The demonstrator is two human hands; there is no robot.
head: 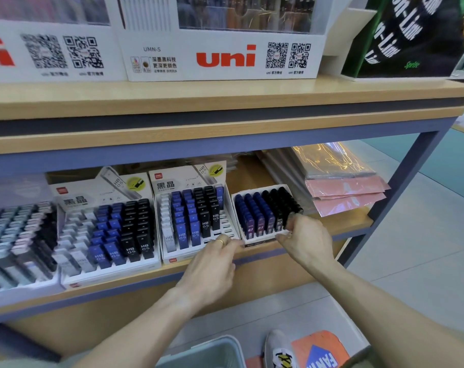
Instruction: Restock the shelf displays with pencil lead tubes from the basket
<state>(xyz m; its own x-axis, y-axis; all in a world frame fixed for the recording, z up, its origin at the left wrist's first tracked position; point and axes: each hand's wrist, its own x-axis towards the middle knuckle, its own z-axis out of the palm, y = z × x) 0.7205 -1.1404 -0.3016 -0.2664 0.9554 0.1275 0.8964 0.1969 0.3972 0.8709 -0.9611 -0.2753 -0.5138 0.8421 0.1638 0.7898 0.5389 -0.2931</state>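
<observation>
On the lower shelf (352, 221), the small tray of lead tubes (265, 211) sits between both hands, left hand (212, 264) pinching its front-left corner, right hand (305, 239) gripping its front-right corner, its length running back into the shelf.

We count four display boxes (265, 213) of lead tubes along the lower shelf (352, 221), two hands (212, 264), one basket (207, 351), one shoe (278, 349).

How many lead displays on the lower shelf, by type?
Header-card boxes: 2
small tray, gripped by left hand and right hand: 1
Blurred display at left edge: 1
Total: 4
</observation>
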